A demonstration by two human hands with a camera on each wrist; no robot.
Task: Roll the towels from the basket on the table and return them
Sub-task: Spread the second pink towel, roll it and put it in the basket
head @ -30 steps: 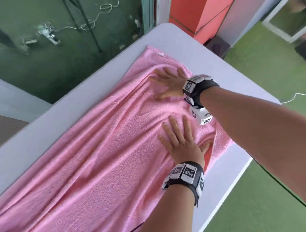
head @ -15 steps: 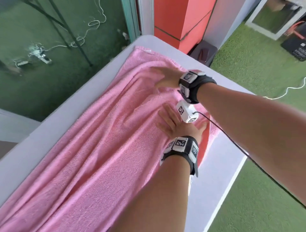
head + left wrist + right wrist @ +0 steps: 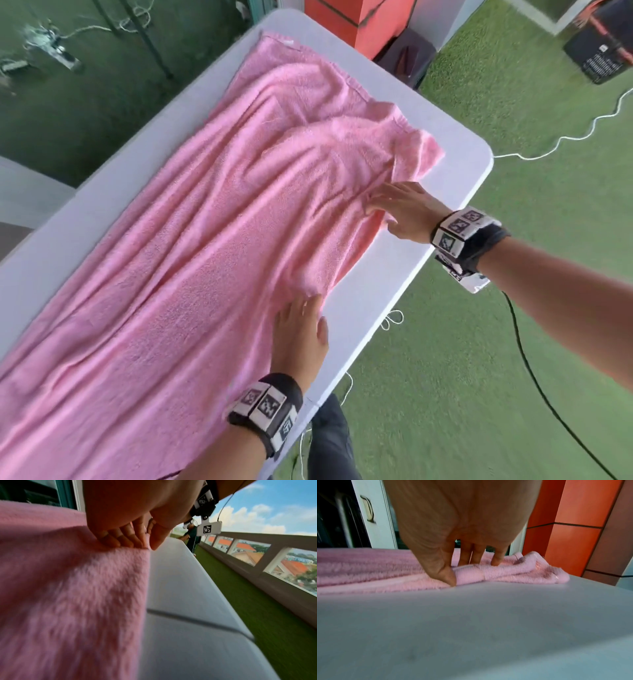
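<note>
A large pink towel (image 3: 205, 257) lies spread lengthwise over the white table (image 3: 394, 274). It is wrinkled, and its far right corner is bunched and folded over. My left hand (image 3: 313, 308) is at the towel's near right edge. In the left wrist view its curled fingers (image 3: 120, 540) press the towel (image 3: 68, 595) against the thumb at the hem. Farther along the same edge, my right hand (image 3: 380, 209) pinches a thick fold of the towel (image 3: 505, 573), thumb (image 3: 448, 577) low at the table (image 3: 471, 628) and fingers on top. No basket is in view.
A strip of bare table (image 3: 180, 601) runs along the right of the towel. Beyond it is green turf with a white cord (image 3: 548, 150) and my wrist's black cable (image 3: 534, 377). An orange pillar (image 3: 352, 20) and a black box (image 3: 603, 51) stand past the far end.
Both hands left the middle of the towel, where they lay flat, and moved back to its right edge. The far right corner is now bunched and folded over.
</note>
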